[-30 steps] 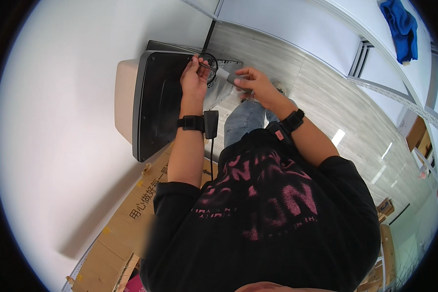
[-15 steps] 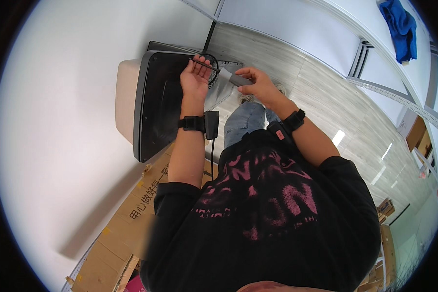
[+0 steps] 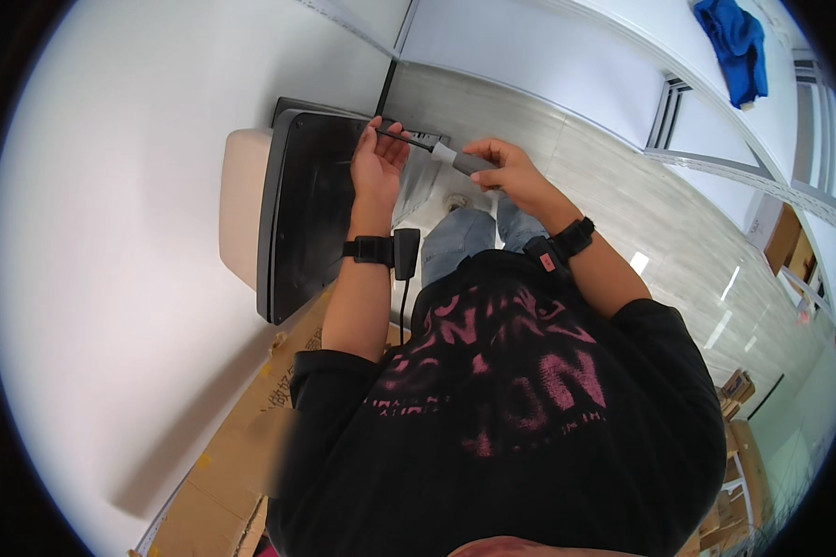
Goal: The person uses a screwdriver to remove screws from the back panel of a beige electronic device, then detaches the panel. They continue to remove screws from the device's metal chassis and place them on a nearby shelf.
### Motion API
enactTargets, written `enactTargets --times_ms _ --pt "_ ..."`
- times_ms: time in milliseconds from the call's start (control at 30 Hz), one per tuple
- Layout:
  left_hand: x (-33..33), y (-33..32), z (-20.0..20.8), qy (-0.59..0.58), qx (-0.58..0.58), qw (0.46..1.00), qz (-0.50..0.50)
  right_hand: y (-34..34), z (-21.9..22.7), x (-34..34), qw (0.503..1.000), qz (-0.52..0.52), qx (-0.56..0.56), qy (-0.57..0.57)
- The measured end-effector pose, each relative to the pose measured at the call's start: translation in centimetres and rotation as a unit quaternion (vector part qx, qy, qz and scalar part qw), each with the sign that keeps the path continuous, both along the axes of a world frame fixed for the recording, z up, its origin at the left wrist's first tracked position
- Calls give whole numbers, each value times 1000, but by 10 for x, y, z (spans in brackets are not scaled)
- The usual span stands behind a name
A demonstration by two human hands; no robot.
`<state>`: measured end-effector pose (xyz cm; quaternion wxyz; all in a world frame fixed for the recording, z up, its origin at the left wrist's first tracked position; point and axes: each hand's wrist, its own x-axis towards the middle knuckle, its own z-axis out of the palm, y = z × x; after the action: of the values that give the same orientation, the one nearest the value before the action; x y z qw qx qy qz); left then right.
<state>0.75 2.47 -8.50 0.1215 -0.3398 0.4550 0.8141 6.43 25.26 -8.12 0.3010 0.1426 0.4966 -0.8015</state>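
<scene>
My right hand (image 3: 509,168) grips a screwdriver (image 3: 470,161) by its grey handle. Its thin dark shaft points left, toward my left hand (image 3: 377,167). That hand is palm up, its thumb and index finger pinched together at the shaft's tip while the other fingers curl loosely. Whatever the pinch holds is too small to make out. Just left of it stands a large object with a black front panel (image 3: 311,204) and a beige body (image 3: 243,200), close to the white wall.
Cardboard boxes (image 3: 223,464) lie at lower left. Ahead, a white shelf frame (image 3: 641,144) runs above the grey floor (image 3: 492,97). A blue cloth (image 3: 734,46) lies at upper right. More cartons (image 3: 738,395) are at right. A black cable (image 3: 405,302) hangs from my left wrist strap.
Both hands and the screwdriver have shifted slightly down in the picture, to a spot nearer my body. The view has turned a little. The grip on the screwdriver stays the same.
</scene>
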Motion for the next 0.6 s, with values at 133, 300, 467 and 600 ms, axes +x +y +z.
enactTargets --times_ms 133,300,467,600 --pt "-2 9 15 33 45 998 -40 17 16 3 1000 -3 -7 -15" --pt "-13 24 19 79 81 990 -89 35 32 16 998 -65 -5 -4" --pt "-31 69 48 77 71 982 -158 59 62 32 986 -166 -19 12" --pt "-49 115 72 108 90 956 -258 89 79 52 966 -258 -22 21"
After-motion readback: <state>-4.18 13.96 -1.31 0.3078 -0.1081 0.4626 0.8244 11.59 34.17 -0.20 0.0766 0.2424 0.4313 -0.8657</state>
